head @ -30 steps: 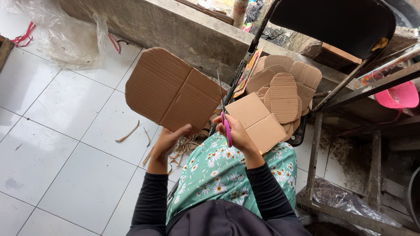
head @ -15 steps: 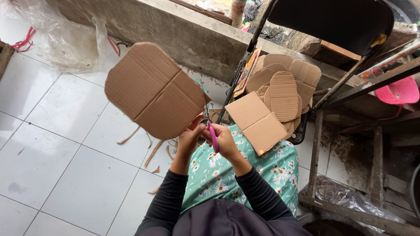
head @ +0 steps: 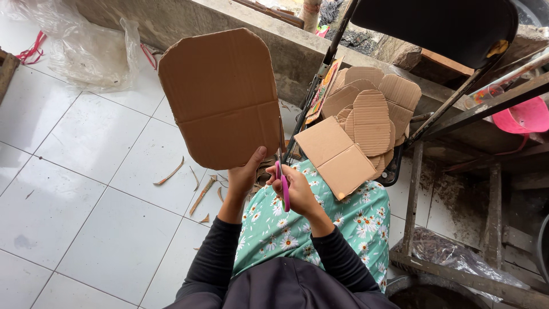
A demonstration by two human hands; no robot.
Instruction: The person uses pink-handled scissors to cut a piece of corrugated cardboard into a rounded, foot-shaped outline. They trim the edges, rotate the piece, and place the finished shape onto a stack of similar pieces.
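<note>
My left hand [head: 245,174] has its fingers pinching the lower right corner of a creased cardboard sheet [head: 220,97], thumb on the near face, holding it upright above the floor. My right hand [head: 297,191] is closed through the pink handles of the scissors [head: 282,182], just beside the left thumb; the blades run up along the sheet's right edge, though I can't tell from here whether they bite into the cardboard or only lie against it.

Both forearms, in black sleeves, rise from my lap over the green flowered cloth [head: 297,229], wrists close together.

To the right, almost touching the scissors hand, a folded cardboard piece [head: 334,155] leans out from a stack of rounded cardboard cut-outs [head: 372,114] on the folding chair seat [head: 394,171]. The chair back [head: 434,28] stands over that, with a pink basin [head: 523,117] beyond.

Thin cardboard trimmings [head: 203,194] lie on the white tiled floor [head: 86,189] below the sheet. The low concrete wall [head: 246,34] runs behind it, and a clear plastic bag [head: 80,46] sits at far left. The room to move is on the left, over the tiles.
</note>
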